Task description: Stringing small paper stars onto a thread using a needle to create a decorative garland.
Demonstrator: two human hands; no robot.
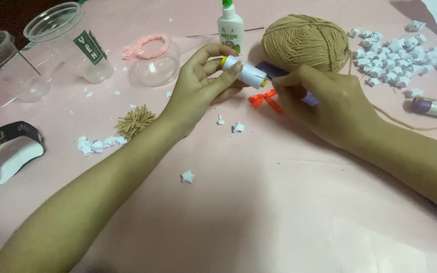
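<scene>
My left hand grips a white glue stick with yellow ends, held sideways above the pink table. My right hand pinches a small orange ribbon bow near the stick's tip, and a pale purple cap or tube shows under its fingers. A dark blue piece lies just behind the stick.
A tan yarn ball and a white glue bottle stand behind my hands. Several folded white paper stars lie at the right, a purple glue stick beside them. Clear plastic cups stand far left, with a tan pompom nearer.
</scene>
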